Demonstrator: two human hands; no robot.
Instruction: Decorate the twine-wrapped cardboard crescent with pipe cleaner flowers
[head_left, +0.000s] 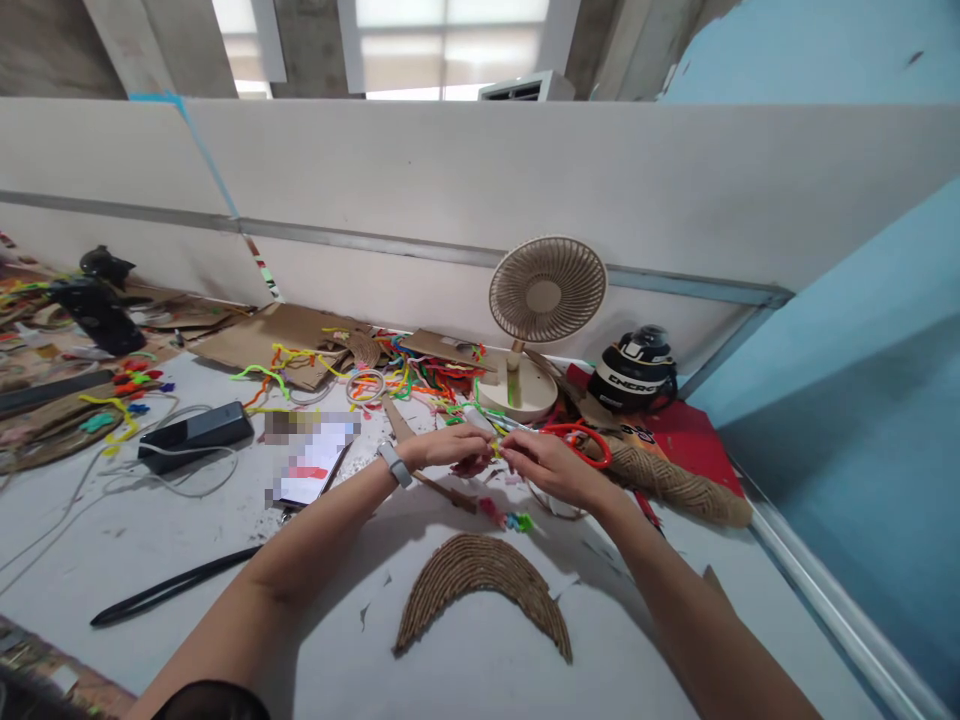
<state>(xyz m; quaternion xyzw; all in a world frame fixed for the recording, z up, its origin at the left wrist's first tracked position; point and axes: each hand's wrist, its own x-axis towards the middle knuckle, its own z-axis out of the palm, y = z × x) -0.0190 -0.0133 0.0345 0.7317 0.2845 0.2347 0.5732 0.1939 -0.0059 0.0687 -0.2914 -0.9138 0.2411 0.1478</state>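
Observation:
My left hand (pixel 466 449) and my right hand (pixel 546 464) meet over the white table, fingertips almost touching. Both pinch a small yellow piece (pixel 495 450) that looks like pipe cleaner; the fingers hide most of it. Just below them lie a small pink fuzzy shape (pixel 491 512) and a blue-green one (pixel 519 521). Closer to me a crescent of coiled brown cord (pixel 480 562) rests flat on the table. A narrow cardboard strip (pixel 444 490) lies beneath my left wrist. Beside my right hand is a red loop (pixel 598 445), partly covered.
A beige fan (pixel 547 290) and a black jug (pixel 636 372) stand at the back. Right of my hands lies a roll of twine (pixel 675 482). Colourful pipe cleaners (pixel 427 378) pile up behind. A phone (pixel 319 460), a black power bank (pixel 196 436) and cables lie left.

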